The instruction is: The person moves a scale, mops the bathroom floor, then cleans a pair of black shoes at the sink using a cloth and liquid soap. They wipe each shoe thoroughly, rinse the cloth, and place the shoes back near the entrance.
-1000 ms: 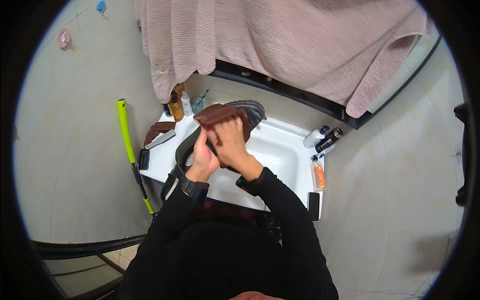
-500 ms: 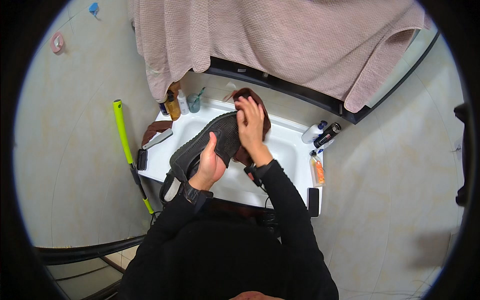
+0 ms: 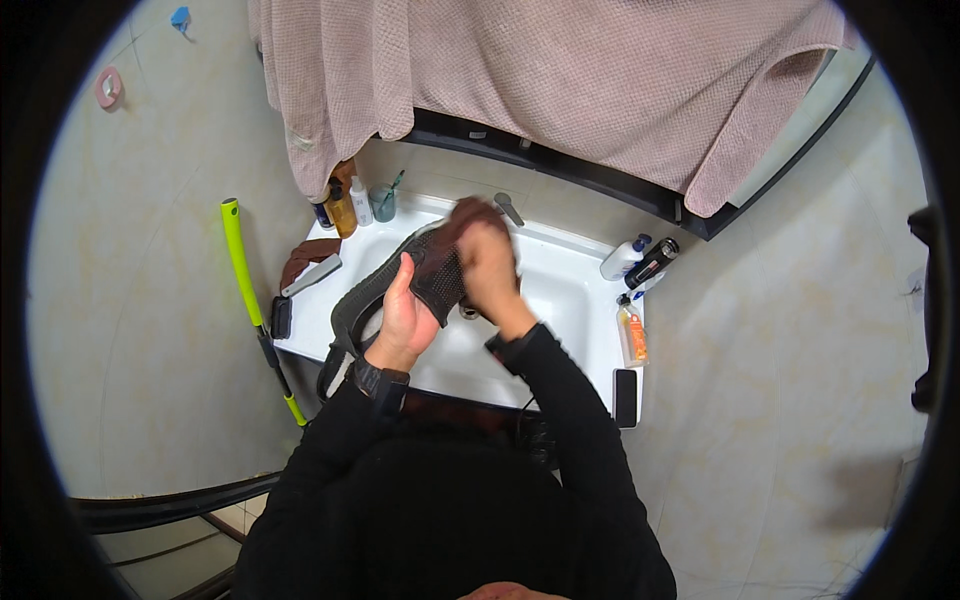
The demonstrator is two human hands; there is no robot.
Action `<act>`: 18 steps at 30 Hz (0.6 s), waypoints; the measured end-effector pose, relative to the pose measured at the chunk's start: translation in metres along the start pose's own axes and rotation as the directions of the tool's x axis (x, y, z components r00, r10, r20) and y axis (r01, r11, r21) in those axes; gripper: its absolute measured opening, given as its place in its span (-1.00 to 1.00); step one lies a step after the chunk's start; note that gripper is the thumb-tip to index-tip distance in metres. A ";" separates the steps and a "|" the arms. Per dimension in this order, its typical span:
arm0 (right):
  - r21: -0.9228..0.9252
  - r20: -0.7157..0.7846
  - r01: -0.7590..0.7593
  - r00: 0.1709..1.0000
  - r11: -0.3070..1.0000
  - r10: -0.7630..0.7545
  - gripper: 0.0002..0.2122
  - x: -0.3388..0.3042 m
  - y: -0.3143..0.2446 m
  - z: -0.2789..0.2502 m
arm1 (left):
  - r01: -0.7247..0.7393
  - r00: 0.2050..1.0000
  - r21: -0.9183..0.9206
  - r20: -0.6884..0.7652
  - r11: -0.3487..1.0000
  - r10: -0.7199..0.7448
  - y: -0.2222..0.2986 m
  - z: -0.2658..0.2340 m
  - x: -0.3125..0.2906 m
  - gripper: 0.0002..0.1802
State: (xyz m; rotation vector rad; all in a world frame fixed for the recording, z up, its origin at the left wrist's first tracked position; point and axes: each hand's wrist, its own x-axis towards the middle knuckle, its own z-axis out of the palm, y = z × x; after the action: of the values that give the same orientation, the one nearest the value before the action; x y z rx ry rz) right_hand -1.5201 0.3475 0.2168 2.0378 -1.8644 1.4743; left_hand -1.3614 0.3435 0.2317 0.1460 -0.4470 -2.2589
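A green pole (image 3: 233, 255) stands at the far left; then, on the white counter, a crumpled brown cloth (image 3: 308, 253) with a grey-handled tool (image 3: 315, 274) lying against it; next comes the black shoe (image 3: 442, 290), held tilted above the left part of the white sink (image 3: 565, 310), its upper matt and dotted with small perforations, its sole thick, dark and ridged; the left hand (image 3: 403, 322) grips its side, thumb along the upper; a reddish-brown rag (image 3: 472, 212) covers the toe, under the right hand (image 3: 490, 275), which is motion-blurred, so I cannot tell whether its fingers close on the rag; bottles (image 3: 633, 330) line the right edge.
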 end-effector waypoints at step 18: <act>0.074 -0.446 -0.022 0.893 0.997 0.053 -0.78 0.023 -0.004 -0.032 | -0.032 0.999 0.077 0.036 0.997 0.029 -0.011 0.020 -0.020 -0.37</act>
State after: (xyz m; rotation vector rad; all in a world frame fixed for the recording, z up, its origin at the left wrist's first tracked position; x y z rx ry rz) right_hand -1.5398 0.3487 0.2514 1.5076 -1.6875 1.8428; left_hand -1.3606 0.3702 0.2455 0.1383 -0.5520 -2.2183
